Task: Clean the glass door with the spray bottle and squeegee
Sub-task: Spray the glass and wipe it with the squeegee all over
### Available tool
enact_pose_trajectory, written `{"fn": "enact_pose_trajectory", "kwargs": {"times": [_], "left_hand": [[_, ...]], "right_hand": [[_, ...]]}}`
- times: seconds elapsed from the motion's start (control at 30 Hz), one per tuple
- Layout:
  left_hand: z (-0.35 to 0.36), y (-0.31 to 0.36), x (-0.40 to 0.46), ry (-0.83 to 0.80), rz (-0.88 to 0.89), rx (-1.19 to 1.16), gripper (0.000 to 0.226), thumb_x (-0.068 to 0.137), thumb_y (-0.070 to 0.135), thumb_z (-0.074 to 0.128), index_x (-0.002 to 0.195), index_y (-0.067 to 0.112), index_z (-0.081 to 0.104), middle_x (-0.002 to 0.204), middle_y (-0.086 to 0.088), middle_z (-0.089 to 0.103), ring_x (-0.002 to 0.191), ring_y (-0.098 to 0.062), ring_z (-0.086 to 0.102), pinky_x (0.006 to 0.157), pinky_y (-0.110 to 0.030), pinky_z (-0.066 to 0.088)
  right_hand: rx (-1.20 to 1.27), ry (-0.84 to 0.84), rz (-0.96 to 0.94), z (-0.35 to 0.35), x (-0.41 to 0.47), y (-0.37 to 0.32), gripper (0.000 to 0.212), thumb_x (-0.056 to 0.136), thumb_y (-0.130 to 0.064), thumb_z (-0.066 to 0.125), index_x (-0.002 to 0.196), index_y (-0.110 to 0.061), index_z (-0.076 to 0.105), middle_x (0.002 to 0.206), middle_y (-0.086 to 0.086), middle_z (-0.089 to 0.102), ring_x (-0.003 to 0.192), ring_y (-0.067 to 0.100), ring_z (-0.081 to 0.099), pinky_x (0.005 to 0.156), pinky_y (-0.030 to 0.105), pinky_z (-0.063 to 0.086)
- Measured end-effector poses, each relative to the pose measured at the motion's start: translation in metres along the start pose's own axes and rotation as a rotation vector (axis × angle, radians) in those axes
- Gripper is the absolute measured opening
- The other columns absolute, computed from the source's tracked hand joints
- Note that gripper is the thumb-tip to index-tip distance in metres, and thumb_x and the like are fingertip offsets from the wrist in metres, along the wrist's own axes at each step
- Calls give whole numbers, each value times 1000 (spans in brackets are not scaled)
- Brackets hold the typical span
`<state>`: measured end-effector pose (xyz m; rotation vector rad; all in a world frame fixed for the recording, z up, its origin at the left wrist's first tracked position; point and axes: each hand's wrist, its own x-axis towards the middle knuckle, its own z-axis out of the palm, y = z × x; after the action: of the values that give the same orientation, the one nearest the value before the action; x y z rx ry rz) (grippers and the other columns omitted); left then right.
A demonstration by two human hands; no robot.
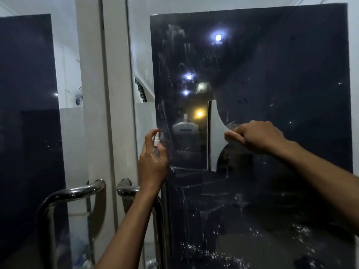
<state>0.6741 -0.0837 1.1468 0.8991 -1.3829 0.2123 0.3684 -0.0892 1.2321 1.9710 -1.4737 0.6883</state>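
This looks like the entrance of a shop or office building, seen from indoors at night. A pair of glass doors [252, 94] meets at white frames [116, 94] fitted with curved chrome pull handles [73, 193] — commercial fittings. The dark glass reflects round ceiling lights [218, 37] and white walls — a plain, tiled-looking lobby.

The glass door [272, 74] is backed by a dark navy panel, streaked and speckled with white foam toward the near bottom. A pale grey squeegee [216, 136] with a black blade edge is seen. The spray bottle [157, 139] is white-topped. Door handles [77, 193] are shiny chrome; frames are off-white
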Motion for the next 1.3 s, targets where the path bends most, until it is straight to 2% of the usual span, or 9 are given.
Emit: {"fn": "enact_pose_trajectory", "kwargs": {"times": [0.13,0.3,0.43,0.63,0.8,0.9,1.03,1.17,1.3], "left_hand": [[0,3,1,-11,-7,-3,43,100,38,31,143,35,36,98,-6,63,79,-19,63,65,-40,55],[0,5,1,-8,-4,2,39,101,34,34,140,39,37,99,-6,63,79,-18,62,66,-47,58],[1,4,3,-10,-5,-9,42,100,39,32,141,38,37,100,-5,64,80,-17,63,66,-47,58],[2,6,4,-3,-21,-18,42,100,35,34,141,34,40,93,-6,64,76,-19,62,66,-51,57],[3,11,4,1,-28,-14,41,101,32,35,141,32,40,99,-8,63,78,-23,61,68,-52,56],[3,12,3,8,-25,-10,41,100,33,34,140,32,40,102,-7,64,79,-22,61,68,-49,56],[4,6,2,29,-20,2,35,106,26,39,139,34,37,101,-6,62,81,-17,61,64,-35,52],[3,5,-1,28,-24,-13,37,102,34,35,139,38,36,99,-4,61,79,-13,60,61,-30,48],[4,6,-1,40,-31,3,40,100,35,33,140,36,37,99,-2,61,78,-14,60,60,-28,44]], "right_hand": [[217,28,-42,1,14,-46,63,87,-82,14,76,-44,63,68,-13,61,65,7,59,62,29,39],[264,-14,-49,7,32,-91,58,95,-75,26,106,-40,71,89,-3,71,86,24,67,85,46,51],[147,-48,-34,10,29,-60,56,94,-76,25,94,-40,68,74,-8,60,68,15,56,68,35,45],[6,-35,8,-2,12,20,79,82,-89,9,120,-47,65,87,-8,69,69,10,58,66,34,44],[180,-20,-38,-5,15,-17,74,81,-91,11,95,-47,69,71,-16,64,63,2,57,55,24,36],[256,-107,-83,11,20,-71,55,88,-83,26,90,-48,69,87,-14,71,70,4,59,59,25,37],[150,-97,-145,31,21,-107,56,95,-74,30,104,-40,74,103,-1,72,80,18,60,70,35,38],[1,-69,-118,22,21,-79,62,95,-75,26,111,-35,71,108,1,71,89,22,65,70,33,37],[-115,-102,-71,2,11,-23,65,90,-80,21,116,-41,67,103,4,69,74,20,53,67,31,36]]}}
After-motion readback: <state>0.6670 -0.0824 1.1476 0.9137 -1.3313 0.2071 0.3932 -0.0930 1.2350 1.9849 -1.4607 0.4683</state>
